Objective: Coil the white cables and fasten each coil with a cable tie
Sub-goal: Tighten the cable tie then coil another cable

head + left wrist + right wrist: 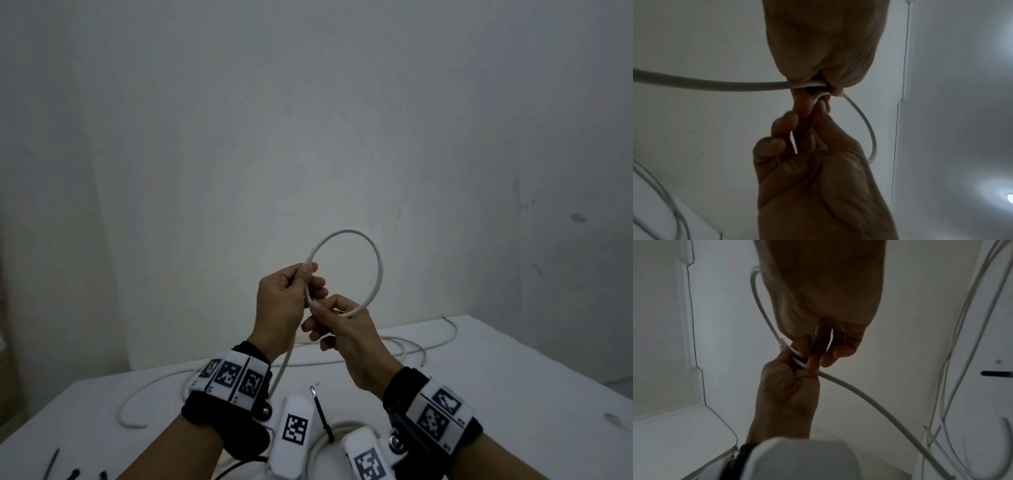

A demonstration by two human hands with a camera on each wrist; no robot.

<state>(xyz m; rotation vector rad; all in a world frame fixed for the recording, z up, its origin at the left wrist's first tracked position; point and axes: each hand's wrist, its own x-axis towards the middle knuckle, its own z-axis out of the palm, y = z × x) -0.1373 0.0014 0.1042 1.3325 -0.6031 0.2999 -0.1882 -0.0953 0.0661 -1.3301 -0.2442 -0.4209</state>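
- Cable (376,270), white and thin, stands in one round loop in the air above the table (513,377), with the rest trailing down onto the table behind the wrists.
- The left hand (284,305) pinches the loop where it crosses itself; the right hand (346,329) has its grip closed on the strand just beside it.
- It looks light and springy (the loop holds its curve unaided), so I judge it will unwind if released; best held at the crossing.
- A black cable tie (322,414) lies on the table near the wrists, with more at the near left edge.
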